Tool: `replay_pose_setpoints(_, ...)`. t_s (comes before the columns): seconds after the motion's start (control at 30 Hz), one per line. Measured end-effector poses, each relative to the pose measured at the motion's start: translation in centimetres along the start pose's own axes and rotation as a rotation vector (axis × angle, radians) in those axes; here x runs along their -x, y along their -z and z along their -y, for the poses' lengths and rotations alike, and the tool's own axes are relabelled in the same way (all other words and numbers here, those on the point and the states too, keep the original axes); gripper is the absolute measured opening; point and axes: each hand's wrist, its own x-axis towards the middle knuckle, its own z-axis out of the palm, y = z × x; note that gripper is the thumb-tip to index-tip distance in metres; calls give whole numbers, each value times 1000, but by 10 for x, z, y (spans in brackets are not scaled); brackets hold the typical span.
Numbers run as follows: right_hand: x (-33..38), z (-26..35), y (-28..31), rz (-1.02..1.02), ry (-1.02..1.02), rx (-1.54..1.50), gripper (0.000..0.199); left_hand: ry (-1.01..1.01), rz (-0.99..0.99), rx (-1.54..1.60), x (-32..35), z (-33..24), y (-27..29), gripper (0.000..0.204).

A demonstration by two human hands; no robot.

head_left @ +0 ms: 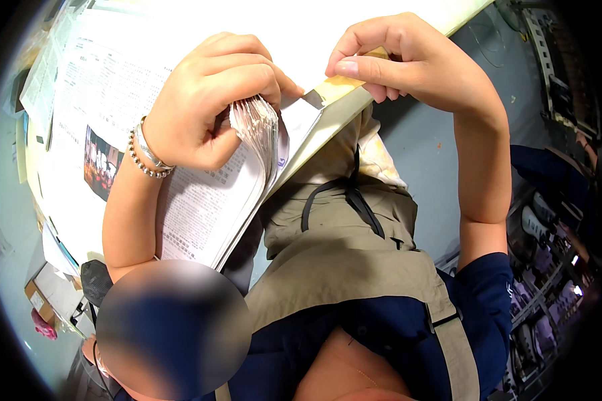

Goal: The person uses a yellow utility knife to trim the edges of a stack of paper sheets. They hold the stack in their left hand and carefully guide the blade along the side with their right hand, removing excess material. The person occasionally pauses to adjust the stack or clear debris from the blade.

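My left hand (211, 100) curls around a thick fanned stack of thin sheets (257, 127) at the table's near edge, thumb pressed on top. A beaded bracelet and a metal bangle sit on that wrist. My right hand (401, 60) pinches a small yellowish slip (338, 85) between thumb and forefinger, right beside the stack's top corner. Under the stack lies an open magazine (201, 214) with printed text columns.
A large printed newspaper sheet (107, 87) with a dark photo covers the white table (301, 27). The table edge runs diagonally past my lap and grey apron. Grey floor lies to the right, with shelving and cluttered items at the far right.
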Motion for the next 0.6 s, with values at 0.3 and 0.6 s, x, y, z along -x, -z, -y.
replay_pose_setpoints(0.3,12,-14,-6,-31,95,-66,22,-81,4,25,2,6,5,27)
replay_pose_setpoints(0.6,22,-13,-74,-13,43,-243,17,-37,32,-31,-1,-6,10,15)
